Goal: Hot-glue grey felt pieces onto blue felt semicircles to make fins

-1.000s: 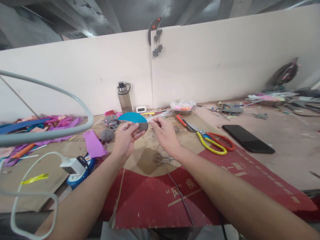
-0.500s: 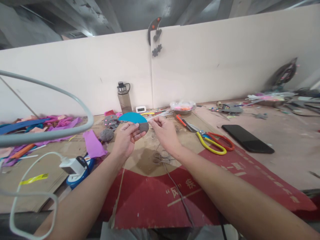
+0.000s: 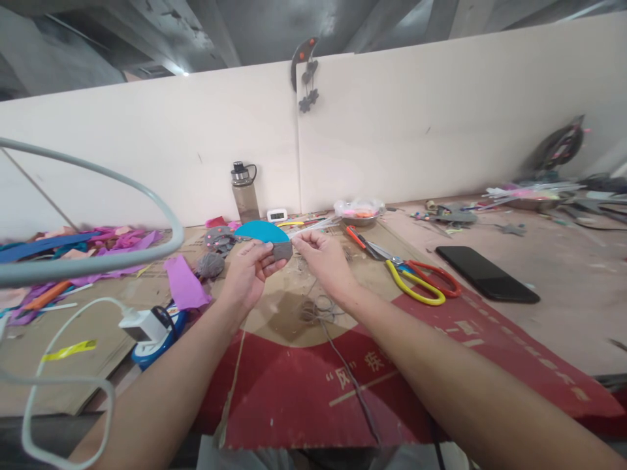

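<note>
cardboard [image 3: 289, 401] with “风” [image 3: 343, 378], blue piece [image 3: 260, 231] in hand [image 3: 248, 269]

The left hand [image 3: 247, 269] hides the lower near part of the blue and grey disc [image 3: 262, 231]. What lies between the fingers of the right hand [image 3: 326, 262] is too small to tell. The right forearm [image 3: 455, 378] covers some of the lettering on the red cardboard [image 3: 294, 391], and both forearms run out of the picture. The left edge cuts off the grey tube [image 3: 88, 264], white cable [image 3: 63, 380] and coloured scraps [image 3: 122, 247]. The clock's [image 3: 277, 215] digits are unreadable; the dark ring [image 3: 563, 147] is blurred.
</note>
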Tool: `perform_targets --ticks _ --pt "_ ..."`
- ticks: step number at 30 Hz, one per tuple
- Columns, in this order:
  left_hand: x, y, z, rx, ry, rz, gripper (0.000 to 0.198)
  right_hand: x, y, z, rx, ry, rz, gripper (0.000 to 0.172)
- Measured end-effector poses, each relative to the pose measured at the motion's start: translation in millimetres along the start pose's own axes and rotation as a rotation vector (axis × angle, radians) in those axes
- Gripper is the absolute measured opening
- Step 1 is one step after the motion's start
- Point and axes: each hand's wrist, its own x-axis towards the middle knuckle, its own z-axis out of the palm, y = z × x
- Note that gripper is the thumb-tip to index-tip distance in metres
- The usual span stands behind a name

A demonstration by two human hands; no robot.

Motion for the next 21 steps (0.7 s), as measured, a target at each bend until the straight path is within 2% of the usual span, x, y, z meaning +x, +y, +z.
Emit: perform_targets --ticks 6,12,21 --pt "0.3 1.1 0.3 -0.010 0.019 -0.027 0.020 -0.6 0.2 0.7 0.029 -0.032 0.019 0.022" --pt "0.9 1.2 -0.7 -0.005 -0.010 -0.042 0.013 -3.0 0.0 0.5 0.100 -0.087 0.070 0.021" --pt "-0.5 4.0 0.9 -0.033 -0.076 -0.015 0.013 -1.0 0.2 -2.4 0.174 -0.087 0.110 0.021"
